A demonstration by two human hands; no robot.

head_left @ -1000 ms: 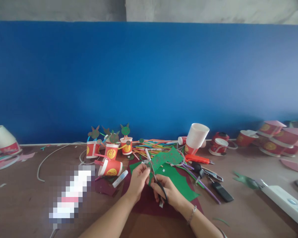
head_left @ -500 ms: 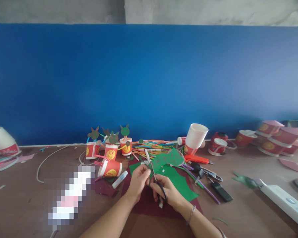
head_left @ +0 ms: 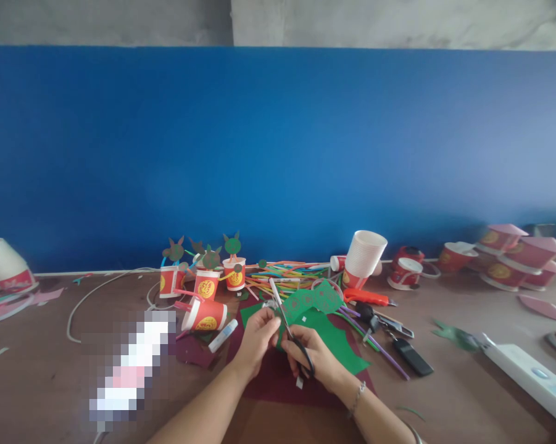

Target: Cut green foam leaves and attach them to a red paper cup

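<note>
My right hand [head_left: 312,354] has its fingers in the handles of a pair of black-handled scissors [head_left: 302,353], whose blades point up and to the left. My left hand [head_left: 260,338] pinches a strip of green paper [head_left: 313,299] with drawn outlines, right beside the blades. The strip's far end stretches away to the right. Beneath both hands lie a larger green sheet [head_left: 340,342] and a dark red sheet [head_left: 278,385]. A white marker [head_left: 274,290] rests behind the scissors. How far the blades are apart is hard to make out.
Red paper cups with animal heads [head_left: 235,274] stand back left, near a glue stick [head_left: 223,336]. Behind lie many coloured straws [head_left: 287,271]. To the right are stacked cups [head_left: 363,259], an orange cutter [head_left: 368,298], keys with a black fob [head_left: 411,356] and a power strip [head_left: 532,376].
The far end of the green strip has shifted slightly and its outlines show more clearly. My right hand and the scissors have moved only a little. My left hand keeps its pinch.
</note>
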